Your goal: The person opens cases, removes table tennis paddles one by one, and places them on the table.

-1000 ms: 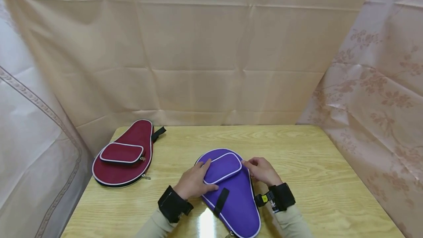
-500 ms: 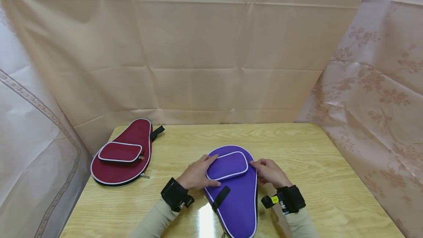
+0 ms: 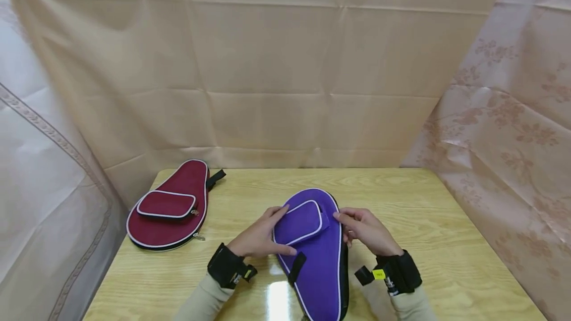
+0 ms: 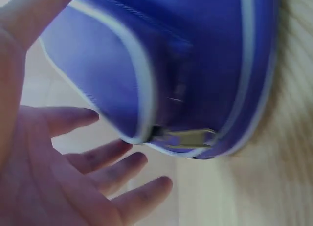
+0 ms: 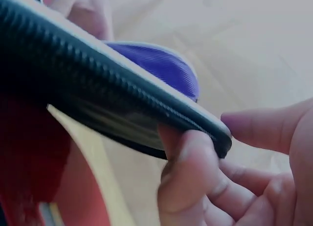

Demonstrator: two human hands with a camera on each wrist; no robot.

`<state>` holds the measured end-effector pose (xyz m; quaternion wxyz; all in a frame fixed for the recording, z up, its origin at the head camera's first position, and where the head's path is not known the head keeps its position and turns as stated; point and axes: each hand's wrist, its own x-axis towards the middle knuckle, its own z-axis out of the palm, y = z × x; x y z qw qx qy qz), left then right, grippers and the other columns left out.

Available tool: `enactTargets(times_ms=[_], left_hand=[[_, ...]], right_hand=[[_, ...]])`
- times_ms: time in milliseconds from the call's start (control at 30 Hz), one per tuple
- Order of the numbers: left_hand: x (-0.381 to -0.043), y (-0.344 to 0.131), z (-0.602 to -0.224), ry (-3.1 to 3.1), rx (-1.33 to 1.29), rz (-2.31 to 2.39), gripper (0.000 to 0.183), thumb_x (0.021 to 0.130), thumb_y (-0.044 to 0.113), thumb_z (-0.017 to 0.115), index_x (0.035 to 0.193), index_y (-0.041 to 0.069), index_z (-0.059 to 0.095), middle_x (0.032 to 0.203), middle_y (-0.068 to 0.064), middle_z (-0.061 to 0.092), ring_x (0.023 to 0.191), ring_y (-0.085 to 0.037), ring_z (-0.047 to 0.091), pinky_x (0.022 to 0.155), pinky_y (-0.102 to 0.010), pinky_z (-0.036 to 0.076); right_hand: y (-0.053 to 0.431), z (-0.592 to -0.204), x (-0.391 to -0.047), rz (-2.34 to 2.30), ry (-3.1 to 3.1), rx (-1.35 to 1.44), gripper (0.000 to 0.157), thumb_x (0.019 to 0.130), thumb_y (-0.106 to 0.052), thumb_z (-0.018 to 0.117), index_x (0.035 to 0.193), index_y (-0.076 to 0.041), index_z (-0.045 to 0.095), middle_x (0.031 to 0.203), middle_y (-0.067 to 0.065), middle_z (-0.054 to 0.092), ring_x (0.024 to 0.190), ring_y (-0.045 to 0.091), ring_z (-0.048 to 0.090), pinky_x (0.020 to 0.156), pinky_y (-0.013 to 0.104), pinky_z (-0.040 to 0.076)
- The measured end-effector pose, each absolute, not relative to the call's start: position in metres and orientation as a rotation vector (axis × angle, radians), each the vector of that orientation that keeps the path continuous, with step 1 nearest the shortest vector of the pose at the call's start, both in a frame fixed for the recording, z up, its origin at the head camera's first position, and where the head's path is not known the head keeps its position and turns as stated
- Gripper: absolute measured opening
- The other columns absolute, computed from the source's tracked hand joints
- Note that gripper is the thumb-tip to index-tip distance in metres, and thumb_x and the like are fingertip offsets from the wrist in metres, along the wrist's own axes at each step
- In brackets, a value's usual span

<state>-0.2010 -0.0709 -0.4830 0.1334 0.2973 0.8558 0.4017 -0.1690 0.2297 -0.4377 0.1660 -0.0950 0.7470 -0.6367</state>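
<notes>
A purple, paddle-shaped table tennis bat case (image 3: 318,266) with white piping stands tilted over the wooden table, its right side raised so the black zipped side wall shows. A small pocket (image 3: 300,223) sits on its wide far end and a black strap (image 3: 297,267) crosses its left edge. With thumb and fingers, my right hand (image 3: 367,229) pinches the right edge near the wide end. My left hand (image 3: 258,236) lies at the left edge, fingers spread, thumb on the case below the pocket. In the left wrist view a metal zip pull (image 4: 190,138) hangs beside the pocket.
A maroon case (image 3: 171,212) of the same shape lies at the table's back left, its black loop (image 3: 216,179) pointing right. The wooden table (image 3: 401,197) ends at a beige cloth (image 3: 267,63) behind; a flowered cloth (image 3: 513,137) hangs on the right.
The purple case's right side has lifted, exposing more of its black side wall. Its wide end has shifted slightly away from me; both hands have stayed at its edges.
</notes>
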Motion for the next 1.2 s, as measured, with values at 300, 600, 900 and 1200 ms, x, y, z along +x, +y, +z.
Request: enactTargets(times_ms=[300, 600, 900, 1200], left_hand=[[-0.194, -0.098, -0.457, 2.43, 0.692, 1.504, 0.07, 0.094, 0.045, 0.066, 0.152, 0.013, 0.04, 0.154, -0.012, 0.041, 0.141, -0.031, 0.039, 0.112, -0.049, 0.036], [-0.185, -0.121, -0.437, 1.96, 0.463, 1.717, 0.069, 0.106, 0.048, 0.036, 0.145, -0.009, 0.041, 0.146, -0.031, 0.043, 0.122, -0.041, 0.058, 0.095, -0.047, 0.052], [-0.178, -0.145, -0.426, 1.937, 0.433, 1.618, 0.071, 0.106, 0.05, 0.032, 0.15, -0.007, 0.033, 0.143, -0.03, 0.046, 0.118, -0.038, 0.06, 0.085, -0.048, 0.057], [-0.187, -0.174, -0.436, 1.914, 0.427, 1.553, 0.052, 0.102, 0.027, 0.053, 0.14, -0.008, 0.047, 0.128, -0.022, 0.06, 0.103, -0.024, 0.067, 0.083, -0.047, 0.058]], right_hand=[[0.198, -0.413, -0.151, -1.715, 2.091, -0.494, 0.052, 0.107, -0.033, 0.043, 0.143, 0.004, 0.046, 0.128, 0.021, 0.062, 0.103, 0.025, 0.07, 0.088, 0.036, 0.056], [0.146, -0.413, -0.13, -1.651, 1.887, -0.608, 0.057, 0.108, -0.034, 0.038, 0.159, -0.014, 0.021, 0.159, 0.013, 0.032, 0.139, 0.034, 0.043, 0.104, 0.041, 0.047], [0.098, -0.421, -0.119, -1.322, 2.137, -0.729, 0.06, 0.105, -0.046, 0.04, 0.159, -0.027, 0.021, 0.164, -0.004, 0.019, 0.15, 0.021, 0.021, 0.117, 0.046, 0.03], [0.075, -0.431, -0.115, -1.12, 2.213, -0.785, 0.059, 0.103, -0.051, 0.041, 0.156, -0.026, 0.032, 0.165, 0.0, 0.018, 0.149, 0.023, 0.024, 0.116, 0.051, 0.029]])
